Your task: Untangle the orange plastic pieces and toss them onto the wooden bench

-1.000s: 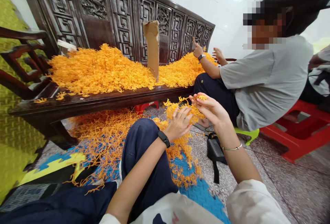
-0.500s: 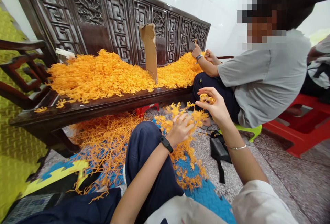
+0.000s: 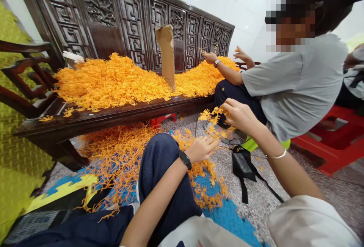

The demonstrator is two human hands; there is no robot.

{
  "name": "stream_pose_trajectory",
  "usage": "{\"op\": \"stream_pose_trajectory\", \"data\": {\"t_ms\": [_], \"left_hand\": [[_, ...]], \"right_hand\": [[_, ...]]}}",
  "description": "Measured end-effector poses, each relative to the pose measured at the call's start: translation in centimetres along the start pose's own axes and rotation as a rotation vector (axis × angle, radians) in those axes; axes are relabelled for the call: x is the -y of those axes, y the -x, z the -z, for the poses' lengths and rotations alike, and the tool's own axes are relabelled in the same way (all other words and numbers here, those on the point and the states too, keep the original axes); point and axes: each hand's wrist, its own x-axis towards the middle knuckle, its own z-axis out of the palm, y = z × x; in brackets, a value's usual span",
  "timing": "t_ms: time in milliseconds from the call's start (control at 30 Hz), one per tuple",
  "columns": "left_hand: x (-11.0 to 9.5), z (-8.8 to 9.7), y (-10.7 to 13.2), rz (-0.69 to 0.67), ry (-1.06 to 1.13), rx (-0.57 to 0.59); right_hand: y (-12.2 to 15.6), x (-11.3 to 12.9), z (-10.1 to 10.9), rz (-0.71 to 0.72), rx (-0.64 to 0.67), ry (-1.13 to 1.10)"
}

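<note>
Above my knee, my left hand is closed on a branching orange plastic piece, made of small moulded shapes joined by thin strands. My right hand is just right of it and higher, fingers pinched at the right side of the same orange cluster. What exactly sits between the right fingertips is partly hidden. Below my hands, loose orange pieces lie on a blue foam mat. To the left of my knee spreads a heap of thin orange strands.
A dark carved wooden bench bears orange pieces, with an upright cardboard strip among them. At right a person in a grey shirt handles orange pieces. A black bag lies on the floor near red stools.
My right hand has moved slightly right, and its fingers have come closer together. My left hand has shifted a little right and down. The other person's hands have moved apart.
</note>
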Motion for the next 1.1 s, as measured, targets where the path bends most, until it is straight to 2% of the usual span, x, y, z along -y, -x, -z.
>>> {"op": "stream_pose_trajectory", "data": {"t_ms": [67, 167, 333, 567, 767, 1100], "left_hand": [[0.1, -0.3, 0.1, -0.009, -0.01, 0.009], [0.1, -0.5, 0.0, -0.009, -0.018, -0.002], [0.0, -0.6, 0.1, -0.01, -0.014, -0.051], [0.1, -1.7, 0.5, 0.027, 0.021, -0.19], [0.1, -1.8, 0.6, 0.048, 0.028, -0.208], [0.5, -2.6, 0.9, 0.117, 0.032, -0.279]], "right_hand": [[-0.2, 0.1, 0.9, -0.02, -0.057, 0.113], [-0.4, 0.1, 1.8, -0.04, -0.105, 0.171], [-0.4, 0.0, 1.9, -0.119, -0.195, 0.185], [-0.4, -0.1, 2.6, -0.244, -0.349, 0.254], [-0.6, 0.0, 3.4, -0.329, -0.483, 0.295], [-2.0, -0.4, 3.0, -0.429, -0.566, 0.269]]}}
